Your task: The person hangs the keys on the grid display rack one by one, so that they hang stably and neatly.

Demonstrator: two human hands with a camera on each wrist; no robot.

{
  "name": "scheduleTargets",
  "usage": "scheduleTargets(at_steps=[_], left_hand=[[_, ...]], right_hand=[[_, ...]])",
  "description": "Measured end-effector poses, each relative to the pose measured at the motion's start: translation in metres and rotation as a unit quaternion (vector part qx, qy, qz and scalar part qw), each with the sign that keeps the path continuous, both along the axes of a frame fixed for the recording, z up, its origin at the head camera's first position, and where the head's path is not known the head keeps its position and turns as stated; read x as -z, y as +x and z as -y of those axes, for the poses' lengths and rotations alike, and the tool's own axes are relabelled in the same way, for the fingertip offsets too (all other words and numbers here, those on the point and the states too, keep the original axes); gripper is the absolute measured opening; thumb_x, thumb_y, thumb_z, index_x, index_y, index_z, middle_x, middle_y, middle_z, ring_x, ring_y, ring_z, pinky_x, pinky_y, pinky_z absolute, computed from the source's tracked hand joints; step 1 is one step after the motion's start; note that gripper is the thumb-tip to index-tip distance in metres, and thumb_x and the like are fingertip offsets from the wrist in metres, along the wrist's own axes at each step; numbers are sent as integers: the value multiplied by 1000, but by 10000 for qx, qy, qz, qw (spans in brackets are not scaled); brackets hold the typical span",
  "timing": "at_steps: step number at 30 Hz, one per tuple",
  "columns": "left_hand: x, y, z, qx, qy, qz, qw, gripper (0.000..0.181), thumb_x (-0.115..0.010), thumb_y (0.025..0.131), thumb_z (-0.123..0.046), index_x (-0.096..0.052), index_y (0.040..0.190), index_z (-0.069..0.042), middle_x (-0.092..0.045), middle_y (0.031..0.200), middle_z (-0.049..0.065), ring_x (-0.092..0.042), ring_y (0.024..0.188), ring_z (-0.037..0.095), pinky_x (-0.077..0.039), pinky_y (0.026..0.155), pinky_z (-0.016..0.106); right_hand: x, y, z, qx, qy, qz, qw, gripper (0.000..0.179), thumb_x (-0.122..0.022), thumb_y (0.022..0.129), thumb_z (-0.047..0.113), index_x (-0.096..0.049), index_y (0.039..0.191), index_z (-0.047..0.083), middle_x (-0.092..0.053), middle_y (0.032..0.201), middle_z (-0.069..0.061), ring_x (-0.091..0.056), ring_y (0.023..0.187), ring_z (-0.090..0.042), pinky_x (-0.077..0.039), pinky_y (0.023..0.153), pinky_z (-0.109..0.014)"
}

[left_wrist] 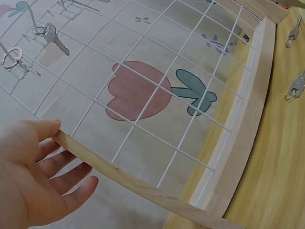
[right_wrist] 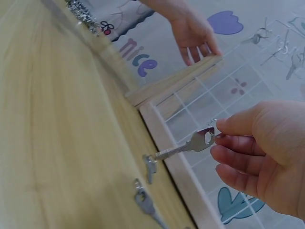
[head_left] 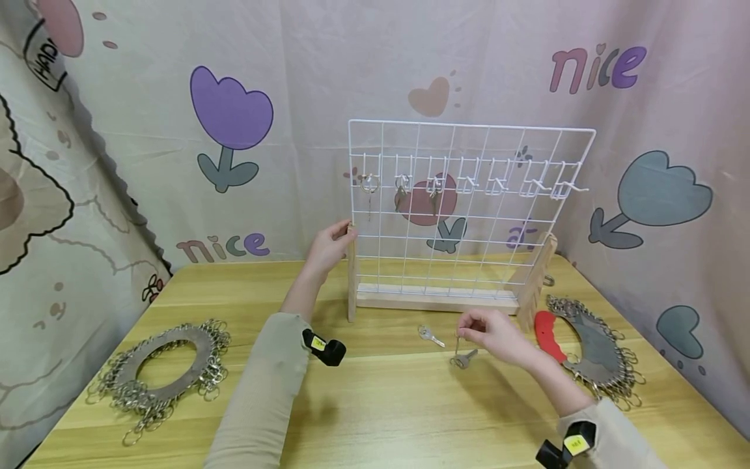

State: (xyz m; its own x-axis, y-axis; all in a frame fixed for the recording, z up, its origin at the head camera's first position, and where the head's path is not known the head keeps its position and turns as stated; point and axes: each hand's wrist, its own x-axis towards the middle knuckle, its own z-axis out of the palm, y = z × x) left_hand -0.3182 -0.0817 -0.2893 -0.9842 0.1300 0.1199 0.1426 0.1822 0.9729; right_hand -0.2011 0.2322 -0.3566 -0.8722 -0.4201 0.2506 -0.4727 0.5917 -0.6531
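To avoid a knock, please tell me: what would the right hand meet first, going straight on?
Probably the rack's wooden base or the white wire grid just above it; how high the right hand is over the table is unclear.

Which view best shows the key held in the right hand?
The right wrist view: the key looks large, held by the right hand, its whole outline clear. The head view shows it small and thin; the left wrist view leaves it out.

Six keys, seven hooks, one rack, two plates.
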Motion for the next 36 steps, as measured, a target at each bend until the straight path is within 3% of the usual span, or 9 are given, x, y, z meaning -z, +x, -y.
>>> scheduleTargets(at_steps=[7, 14, 26, 36], left_hand=[[0, 1, 1, -53, 81, -25, 10000, 52, -54, 95, -22, -38, 141, -5, -37, 144, 13, -36, 130, 26, -36, 99, 49], [-1, 2, 1, -92, 90, -12, 9999, 50, -54, 95, -21, -39, 140, -5, -39, 143, 13, -38, 129, 25, -37, 99, 46], [-2, 3, -1, -76, 108, -10, 9999, 50, -54, 95, -21, -40, 140, -6, -39, 143, 13, -38, 129, 26, -37, 99, 48], [-1, 2, -1, -100, 126, 24, 9999, 50, -54, 95, -21, -39, 141, -6, -38, 144, 12, -37, 130, 26, -36, 100, 48]], right_hand=[[-21, -2, 0, 104, 91, -14, 9999, 7, -62, 87, 3, -61, 83, 8, -56, 74, 1, -50, 66, -9, -45, 57, -24], [-45, -11, 2, 324, 57, -227, 9992, 4, -62, 89, 9, -63, 87, 6, -60, 77, -5, -52, 68, -14, -45, 59, -25], [-99, -23, 8, 875, -95, -633, 9941, 9, -61, 90, 12, -63, 92, 4, -62, 78, -6, -55, 70, -19, -45, 59, -25], [-128, -35, 12, 1126, -359, -1197, 9858, 12, -59, 92, 13, -62, 93, 2, -62, 78, -11, -55, 69, -20, -44, 58, -22]])
